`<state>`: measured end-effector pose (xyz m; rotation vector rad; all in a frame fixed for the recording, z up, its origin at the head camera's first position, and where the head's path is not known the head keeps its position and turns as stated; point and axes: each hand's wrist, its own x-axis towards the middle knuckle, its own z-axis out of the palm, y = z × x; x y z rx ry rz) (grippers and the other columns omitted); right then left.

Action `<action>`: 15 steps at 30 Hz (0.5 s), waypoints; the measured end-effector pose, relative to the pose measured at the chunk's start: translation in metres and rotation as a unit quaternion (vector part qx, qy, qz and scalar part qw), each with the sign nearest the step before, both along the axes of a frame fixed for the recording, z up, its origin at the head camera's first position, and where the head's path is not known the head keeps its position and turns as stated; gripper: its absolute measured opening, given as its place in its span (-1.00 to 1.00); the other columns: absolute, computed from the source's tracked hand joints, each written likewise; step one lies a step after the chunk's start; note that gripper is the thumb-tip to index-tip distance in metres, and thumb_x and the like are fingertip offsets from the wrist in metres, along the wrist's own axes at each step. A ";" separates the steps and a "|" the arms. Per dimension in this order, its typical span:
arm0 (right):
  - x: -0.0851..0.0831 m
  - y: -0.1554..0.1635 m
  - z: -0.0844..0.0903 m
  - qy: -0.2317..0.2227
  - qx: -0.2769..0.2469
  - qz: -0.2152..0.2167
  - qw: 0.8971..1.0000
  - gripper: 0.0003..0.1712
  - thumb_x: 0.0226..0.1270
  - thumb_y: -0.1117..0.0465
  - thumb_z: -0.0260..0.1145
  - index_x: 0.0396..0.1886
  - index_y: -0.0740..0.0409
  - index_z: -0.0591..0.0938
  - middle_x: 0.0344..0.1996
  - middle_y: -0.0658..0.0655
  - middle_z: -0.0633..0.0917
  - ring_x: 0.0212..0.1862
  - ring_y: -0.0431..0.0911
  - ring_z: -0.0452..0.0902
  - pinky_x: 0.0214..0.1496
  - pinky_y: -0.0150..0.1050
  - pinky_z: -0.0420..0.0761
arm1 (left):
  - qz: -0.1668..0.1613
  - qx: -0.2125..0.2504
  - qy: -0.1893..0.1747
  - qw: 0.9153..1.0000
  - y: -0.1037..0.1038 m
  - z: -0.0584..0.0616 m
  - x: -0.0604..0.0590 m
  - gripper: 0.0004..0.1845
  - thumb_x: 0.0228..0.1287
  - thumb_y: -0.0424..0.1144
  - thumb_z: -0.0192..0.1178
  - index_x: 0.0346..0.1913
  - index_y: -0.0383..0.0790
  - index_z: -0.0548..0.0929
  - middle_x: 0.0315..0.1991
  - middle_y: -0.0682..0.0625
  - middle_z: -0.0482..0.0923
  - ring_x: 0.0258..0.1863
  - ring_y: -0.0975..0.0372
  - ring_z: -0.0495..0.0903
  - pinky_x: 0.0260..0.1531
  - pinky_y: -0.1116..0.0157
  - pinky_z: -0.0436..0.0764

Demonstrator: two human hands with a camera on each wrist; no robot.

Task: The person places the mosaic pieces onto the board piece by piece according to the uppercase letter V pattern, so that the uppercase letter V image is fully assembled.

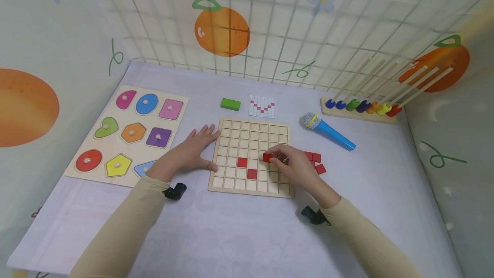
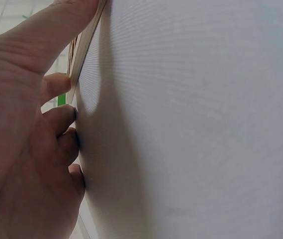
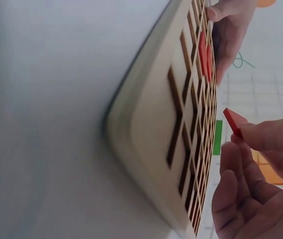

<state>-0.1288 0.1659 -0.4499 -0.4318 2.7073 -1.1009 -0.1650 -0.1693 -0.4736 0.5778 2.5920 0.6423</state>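
Note:
A wooden grid board (image 1: 251, 193) lies on the table in front of the person, with two red square tiles, one (image 1: 242, 162) and another (image 1: 252, 173), set in its cells. The right hand (image 1: 295, 164) pinches a third red tile (image 3: 235, 121) between thumb and fingers, held just above the right part of the board. At the board's left edge rests the left hand (image 1: 191, 151), fingers spread and thumb touching the rim. In the left wrist view that hand (image 2: 27, 109) lies along the board's side. More loose red tiles (image 1: 320, 168) lie right of the board, partly behind the right hand.
Behind the board are a green block (image 1: 230, 104) and a pattern card (image 1: 262, 106) with red squares in a V. A toy microphone (image 1: 332, 133) and a peg stand with coloured beads (image 1: 360, 117) are to the right. A shape puzzle (image 1: 119, 138) occupies the left.

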 end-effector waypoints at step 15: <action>-0.010 -0.032 -0.004 0.006 -0.015 0.037 0.999 -0.74 0.39 0.20 0.42 0.05 -0.06 0.72 -0.20 -0.14 0.71 -0.25 -0.16 0.58 -0.17 -0.27 0.68 | -0.007 0.004 0.005 1.000 -0.001 0.001 0.000 0.27 0.01 0.24 0.51 0.66 -0.09 -0.02 0.67 -0.10 -0.29 0.63 0.05 -0.37 0.59 0.01 -0.36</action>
